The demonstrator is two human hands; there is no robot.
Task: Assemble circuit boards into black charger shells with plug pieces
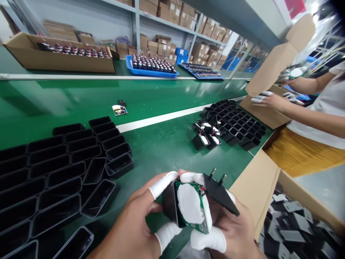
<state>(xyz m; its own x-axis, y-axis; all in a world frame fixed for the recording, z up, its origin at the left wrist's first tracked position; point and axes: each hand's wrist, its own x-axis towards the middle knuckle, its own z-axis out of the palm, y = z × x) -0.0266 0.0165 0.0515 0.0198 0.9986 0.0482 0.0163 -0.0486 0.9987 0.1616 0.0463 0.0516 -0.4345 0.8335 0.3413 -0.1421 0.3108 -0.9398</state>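
My left hand [142, 216], with white finger cots on its fingertips, is closed round a black plastic case [168, 205]. Partly inside that case sits a green circuit board [179, 189] with a thick white blob [191, 203] on its face. My right hand [231, 230], also in finger cots, grips the board's outer side. A black plug cover [222, 196] with two metal pins hangs tilted beside the board, joined by a red wire. My right fingers lie partly behind this cover.
Many open black cases [56, 169] stand in rows at left. Several filled cases [206, 135] sit ahead, beside more cases [234, 122]. A small circuit board [120, 109] lies farther back. A carton of black covers [296, 223] is at right. A co-worker's hand [269, 100] touches another carton.
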